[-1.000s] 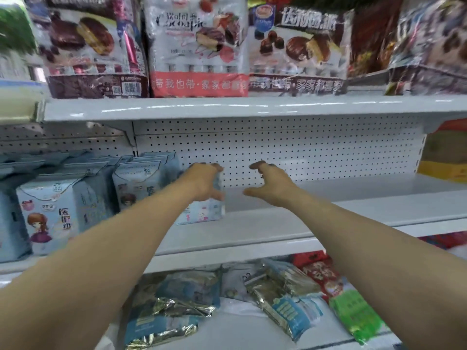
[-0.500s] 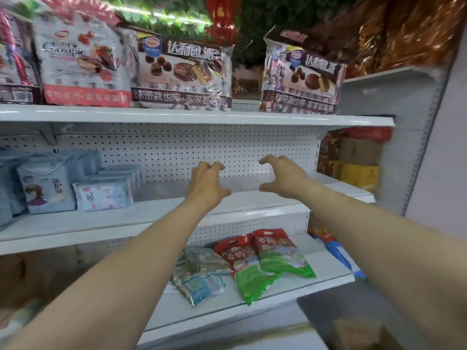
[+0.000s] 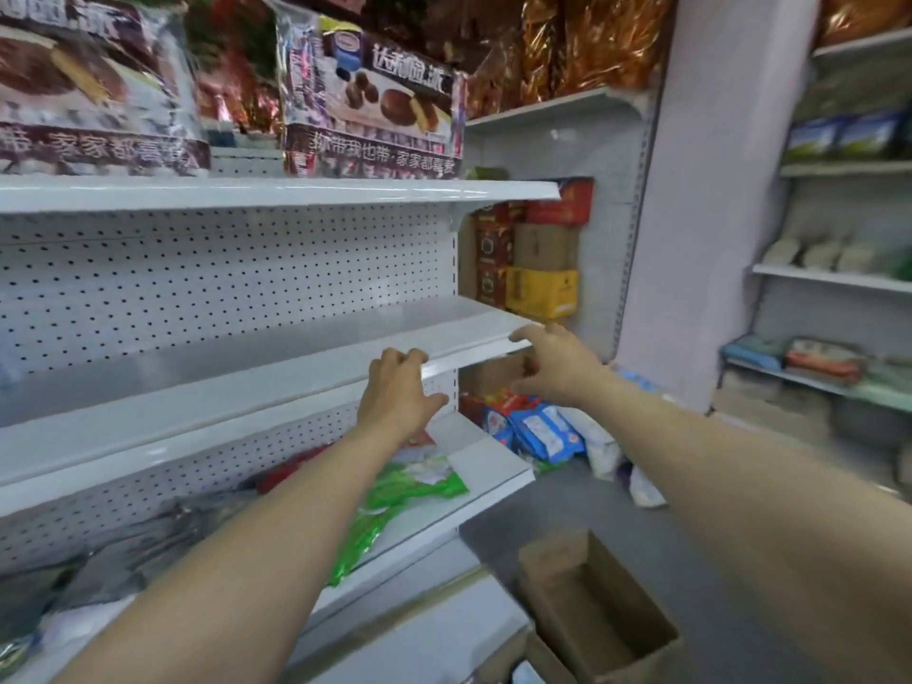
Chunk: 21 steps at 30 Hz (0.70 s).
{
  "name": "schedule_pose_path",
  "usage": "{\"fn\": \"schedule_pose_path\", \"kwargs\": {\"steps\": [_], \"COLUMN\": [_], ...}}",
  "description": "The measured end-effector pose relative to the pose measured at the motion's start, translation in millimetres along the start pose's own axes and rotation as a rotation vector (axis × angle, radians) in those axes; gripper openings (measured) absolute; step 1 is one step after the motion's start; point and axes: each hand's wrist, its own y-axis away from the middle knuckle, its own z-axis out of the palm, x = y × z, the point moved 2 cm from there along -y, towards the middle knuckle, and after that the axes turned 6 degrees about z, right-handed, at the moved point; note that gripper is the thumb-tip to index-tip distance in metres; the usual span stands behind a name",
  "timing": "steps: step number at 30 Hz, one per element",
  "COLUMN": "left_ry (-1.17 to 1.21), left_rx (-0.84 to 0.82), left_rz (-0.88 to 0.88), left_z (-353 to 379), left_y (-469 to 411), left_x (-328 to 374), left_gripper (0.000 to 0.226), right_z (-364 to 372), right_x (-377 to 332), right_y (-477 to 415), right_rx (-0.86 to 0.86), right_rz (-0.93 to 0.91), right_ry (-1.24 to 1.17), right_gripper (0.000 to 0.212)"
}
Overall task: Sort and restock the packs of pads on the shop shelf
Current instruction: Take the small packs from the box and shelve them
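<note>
Our left hand [image 3: 399,393] and right hand [image 3: 558,368] at the white metal shelf's [image 3: 276,353] front edge. Both grips loosely curled, holding nothing.

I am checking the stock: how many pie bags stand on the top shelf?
2. One pie bag stands at the picture's left edge, partly cut off; a second pie bag stands near the right end of the top shelf. More may lie beyond the left edge.
</note>
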Motion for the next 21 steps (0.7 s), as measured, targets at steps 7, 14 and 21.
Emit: {"fn": "schedule_pose_path", "kwargs": {"steps": [7, 14, 21], "left_ry": [0.062, 0.056, 0.106], "left_rx": [-0.137, -0.306, -0.482], "left_rz": [0.050, -0.010, -0.181], "left_z": [92, 188, 295], "left_y": [-51, -73, -42], "left_x": [14, -21, -69], "left_gripper": [0.063, 0.060, 0.064], "right_z": [47, 127, 233], "right_x": [88, 143, 197], "right_y": [-37, -66, -79], "right_rx": [-0.062, -0.221, -0.474], "right_rz": [0.166, 0.290, 0.305], "right_ry": [0.054, 0.039, 0.001], "right_gripper": [0.074, 0.072, 0.064]}}
